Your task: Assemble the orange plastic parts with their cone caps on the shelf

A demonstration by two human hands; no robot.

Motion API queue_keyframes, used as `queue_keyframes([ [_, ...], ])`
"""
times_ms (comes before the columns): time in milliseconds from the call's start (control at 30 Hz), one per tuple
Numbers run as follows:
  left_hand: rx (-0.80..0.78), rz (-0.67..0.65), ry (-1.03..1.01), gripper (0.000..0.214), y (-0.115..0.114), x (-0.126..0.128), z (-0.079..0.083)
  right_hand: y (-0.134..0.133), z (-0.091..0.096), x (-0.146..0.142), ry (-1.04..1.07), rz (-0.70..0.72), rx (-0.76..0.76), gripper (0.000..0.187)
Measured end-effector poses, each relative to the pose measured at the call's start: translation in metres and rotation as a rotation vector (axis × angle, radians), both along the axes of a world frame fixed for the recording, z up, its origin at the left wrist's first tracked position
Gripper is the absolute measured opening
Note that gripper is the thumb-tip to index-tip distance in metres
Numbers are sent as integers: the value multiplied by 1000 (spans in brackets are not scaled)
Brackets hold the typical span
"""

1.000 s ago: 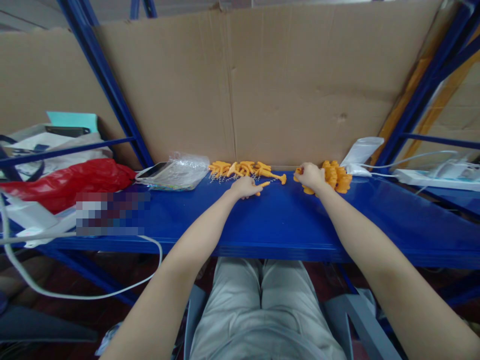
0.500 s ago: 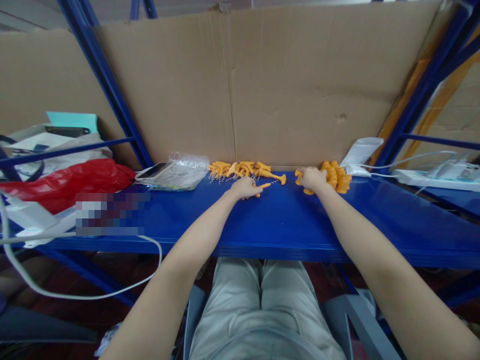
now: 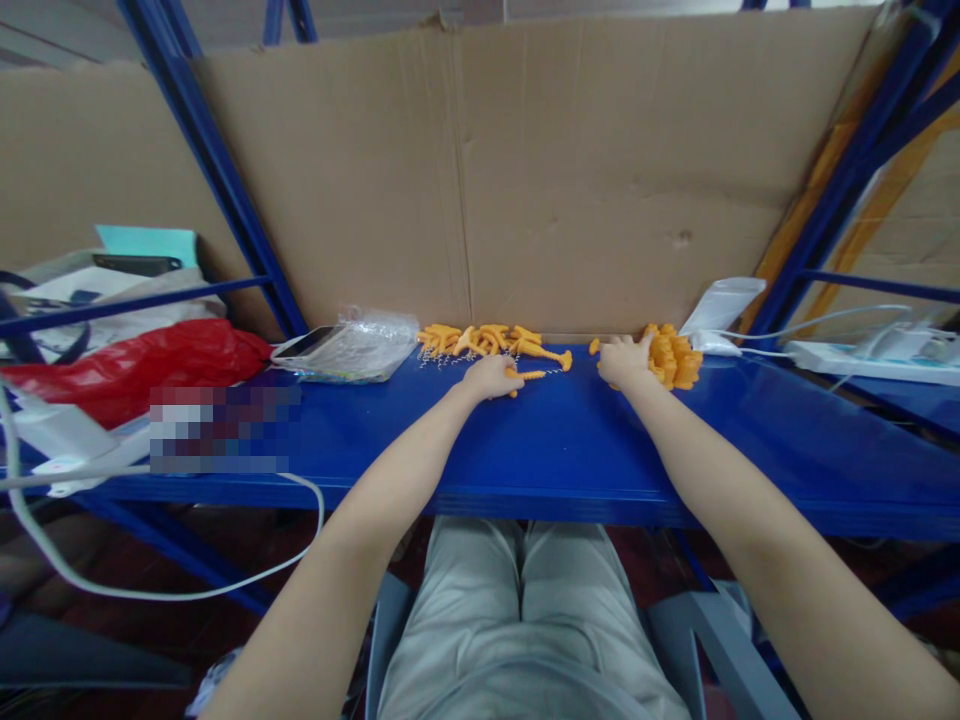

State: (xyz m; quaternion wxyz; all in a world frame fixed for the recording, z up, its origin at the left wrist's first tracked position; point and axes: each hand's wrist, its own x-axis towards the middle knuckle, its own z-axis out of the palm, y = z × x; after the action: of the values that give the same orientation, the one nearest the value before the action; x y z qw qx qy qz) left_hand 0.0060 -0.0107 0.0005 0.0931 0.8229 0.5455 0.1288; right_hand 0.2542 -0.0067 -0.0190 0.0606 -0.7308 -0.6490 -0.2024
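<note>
My left hand (image 3: 490,377) rests on the blue shelf (image 3: 480,450), fingers curled round a small orange plastic piece (image 3: 529,375) that sticks out to its right. Just behind it lies a row of several orange T-shaped pieces (image 3: 487,339) with small metal springs among them. My right hand (image 3: 624,361) is closed at the left edge of a heap of orange pieces (image 3: 675,357) by the cardboard wall; a stray orange piece (image 3: 594,347) lies at its left. What its fingers hold is hidden.
A clear plastic bag (image 3: 356,345) over a phone lies left of the orange row. A red bag (image 3: 142,365) and white cables (image 3: 112,585) crowd the shelf's left end. A white pouch (image 3: 724,300) and a power strip (image 3: 870,357) sit at the right. Cardboard (image 3: 562,180) backs the shelf.
My right hand has slid a little back and right into the heap of orange pieces. My left hand has stayed in place with its piece.
</note>
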Motion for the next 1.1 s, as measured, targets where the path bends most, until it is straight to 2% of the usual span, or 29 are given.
queue_keyframes([
  [200,159,-76,-36,26,12,-3,-11,-7,2,-16,-7,205,160,50],
  [333,207,-61,-82,28,16,-4,-13,-14,7,-46,72,296,111,40],
  [433,276,-44,-128,29,15,-4,-12,-13,6,-64,156,441,9,37],
  [567,360,-49,-162,30,14,-5,-11,-5,3,-67,291,589,53,26],
  [800,403,-73,-186,33,14,-2,-12,7,3,-53,658,591,-29,16],
  [1100,393,-95,-166,34,15,-4,-11,-5,9,-56,855,651,-214,30],
])
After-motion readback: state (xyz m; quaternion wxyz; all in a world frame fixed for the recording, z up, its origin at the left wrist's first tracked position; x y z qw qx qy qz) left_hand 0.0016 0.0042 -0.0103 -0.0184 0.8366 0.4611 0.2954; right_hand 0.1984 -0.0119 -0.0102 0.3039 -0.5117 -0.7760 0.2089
